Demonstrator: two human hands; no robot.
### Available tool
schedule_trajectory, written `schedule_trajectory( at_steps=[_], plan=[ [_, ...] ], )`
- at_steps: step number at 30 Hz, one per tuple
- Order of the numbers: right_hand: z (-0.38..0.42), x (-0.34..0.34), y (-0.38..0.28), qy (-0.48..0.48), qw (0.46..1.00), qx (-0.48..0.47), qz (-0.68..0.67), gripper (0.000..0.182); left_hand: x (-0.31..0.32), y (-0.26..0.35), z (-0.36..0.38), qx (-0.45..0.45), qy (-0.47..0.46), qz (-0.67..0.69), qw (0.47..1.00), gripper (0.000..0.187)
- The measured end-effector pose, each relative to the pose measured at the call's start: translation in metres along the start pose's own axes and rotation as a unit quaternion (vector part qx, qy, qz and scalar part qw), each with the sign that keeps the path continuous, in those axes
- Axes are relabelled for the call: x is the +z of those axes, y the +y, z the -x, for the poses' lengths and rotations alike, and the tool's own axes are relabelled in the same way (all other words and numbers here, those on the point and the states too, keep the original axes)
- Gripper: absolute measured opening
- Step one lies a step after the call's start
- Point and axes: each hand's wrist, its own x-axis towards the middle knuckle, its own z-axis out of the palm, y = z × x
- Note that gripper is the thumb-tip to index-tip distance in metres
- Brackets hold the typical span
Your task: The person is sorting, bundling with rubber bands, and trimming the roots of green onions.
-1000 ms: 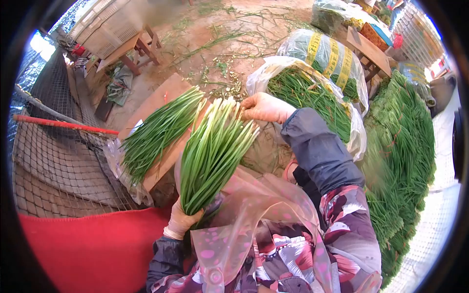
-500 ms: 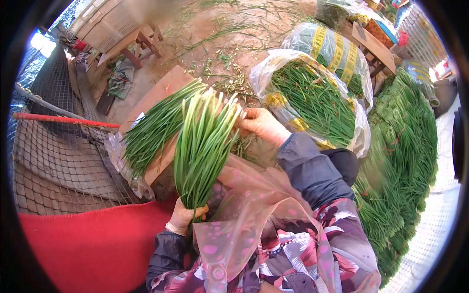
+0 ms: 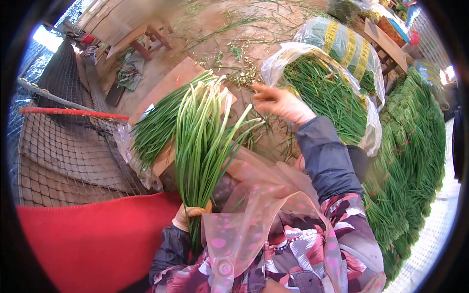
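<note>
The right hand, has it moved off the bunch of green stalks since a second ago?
Yes. The right hand has lifted off the bunch, toward the plastic bag of greens.

The upright bunch of chives, gripped at its base by the left hand, blocks the middle of the view. Just behind it, a second bunch covers the wooden board. The right hand is raised in open air between the held bunch and the open bag of chives. Stacked chives wall off the right side, netting the left. Bare, littered ground lies beyond the board, open to reach.
</note>
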Motion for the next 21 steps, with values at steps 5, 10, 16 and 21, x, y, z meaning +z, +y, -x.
schedule_trajectory(
  at_steps=[5,10,16,21],
  plan=[
    [0.0,-0.008,0.019,0.031,0.969,0.193,0.154,0.027,0.011,0.003,0.003,0.014,0.045,-0.02,0.999,0.02],
    [0.072,0.014,0.06,-0.326,0.926,0.188,-0.03,0.103,0.043,0.044,-0.017,0.035,0.054,-0.146,0.987,0.022],
    [0.06,0.068,0.009,-0.109,0.895,0.058,-0.428,0.113,0.096,0.043,-0.087,0.167,-0.046,-0.133,0.976,0.062],
    [0.05,0.036,-0.02,-0.084,0.86,-0.06,-0.5,0.111,0.117,0.017,-0.138,0.186,-0.09,-0.105,0.973,0.064]
  ],
)
